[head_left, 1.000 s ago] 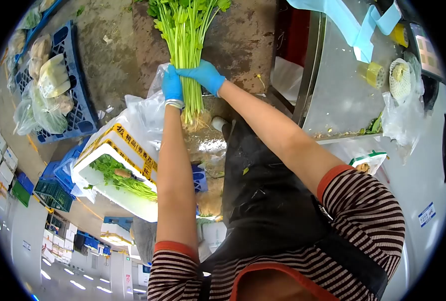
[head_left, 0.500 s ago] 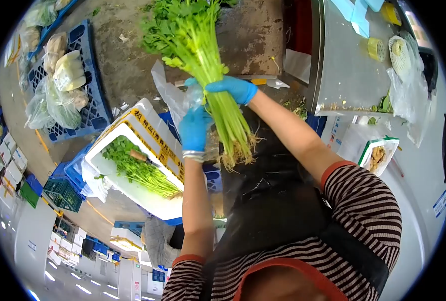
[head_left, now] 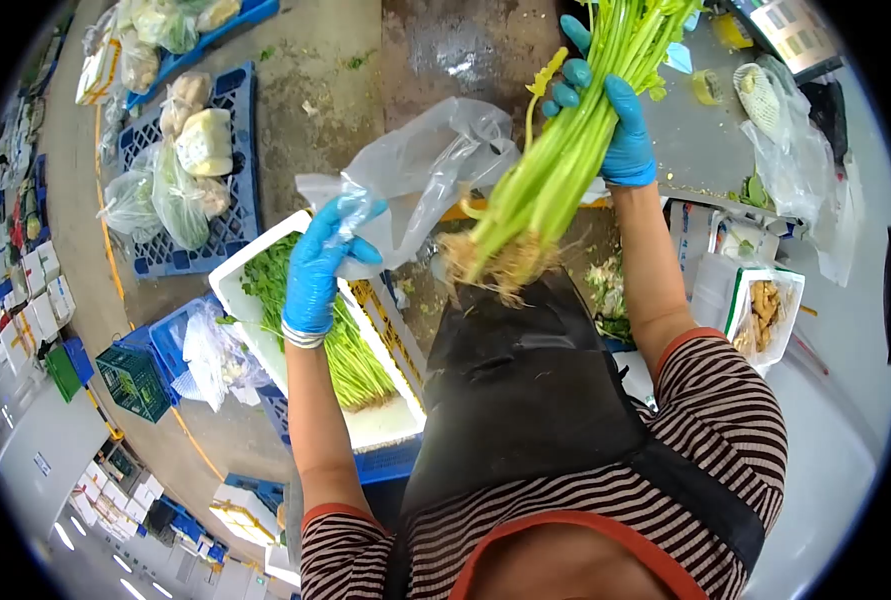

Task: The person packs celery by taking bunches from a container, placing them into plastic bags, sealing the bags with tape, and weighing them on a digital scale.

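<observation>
Long green rooted stalks (head_left: 550, 180) are clasped by the curled, blue-gloved right hand (head_left: 627, 145), a clear plastic bag (head_left: 425, 165) pinched by the blue-gloved left hand (head_left: 315, 265), steadiness seemingly needed.

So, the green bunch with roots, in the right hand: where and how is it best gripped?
Probably around the bare stalks, coming from the person's right, as the right hand does. There the bunch forms a long, fairly even bundle; the roots are ragged and the leaves spread out. It slants roots-inward, leaving the stalks open to that side.
</observation>
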Demonstrator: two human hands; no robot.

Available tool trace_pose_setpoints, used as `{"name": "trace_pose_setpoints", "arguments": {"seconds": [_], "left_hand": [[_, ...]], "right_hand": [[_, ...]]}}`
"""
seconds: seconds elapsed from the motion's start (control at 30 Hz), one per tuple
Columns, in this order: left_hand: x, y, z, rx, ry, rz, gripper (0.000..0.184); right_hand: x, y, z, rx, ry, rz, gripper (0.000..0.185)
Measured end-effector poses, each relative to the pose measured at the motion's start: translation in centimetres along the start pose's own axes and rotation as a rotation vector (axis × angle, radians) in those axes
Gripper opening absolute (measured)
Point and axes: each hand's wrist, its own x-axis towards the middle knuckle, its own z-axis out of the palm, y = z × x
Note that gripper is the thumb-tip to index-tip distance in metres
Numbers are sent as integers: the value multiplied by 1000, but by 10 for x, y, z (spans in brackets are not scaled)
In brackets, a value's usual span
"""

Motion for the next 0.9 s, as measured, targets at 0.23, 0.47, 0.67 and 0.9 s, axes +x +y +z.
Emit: {"name": "trace_pose_setpoints", "arguments": {"seconds": [0.23, 0.47, 0.67, 0.9], "left_hand": [[-27, 57, 34, -12, -34, 142, 60], [26, 126, 22, -278, -78, 598, 52], [31, 38, -60, 244, 359, 550, 45], [-10, -44, -16, -404, 449, 318, 44]], "right_hand": [[19, -17, 68, -355, -66, -290, 52], [26, 91, 90, -1052, -193, -63, 52], [26, 151, 14, -1525, -744, 286, 59], [-25, 237, -109, -1743, -1106, 633, 43]]}}
